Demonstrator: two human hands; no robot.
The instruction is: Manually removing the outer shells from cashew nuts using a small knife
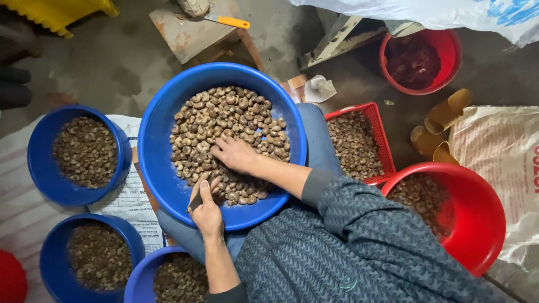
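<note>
Left hand: the left hand (206, 212) rests at the near rim of the large blue basin (163, 106), fingers closed around a small dark knife (196, 200).
Right hand: the right hand (234, 152) lies on the heap of brown nuts (224, 118), fingers bent into them; whether they pinch one I cannot tell.
Where the nuts are: heaped in the basin, which sits on the person's lap.
Blade risk: the knife points towards the right hand, close by; a slip could likely nick a finger.
Spill risk: the basin balances on the knees, so a push could tip nuts onto the floor.
Mixing risk: smaller blue bowls (39, 151) and a red basket (373, 115) stand near; a stray nut could land in the wrong one.
</note>
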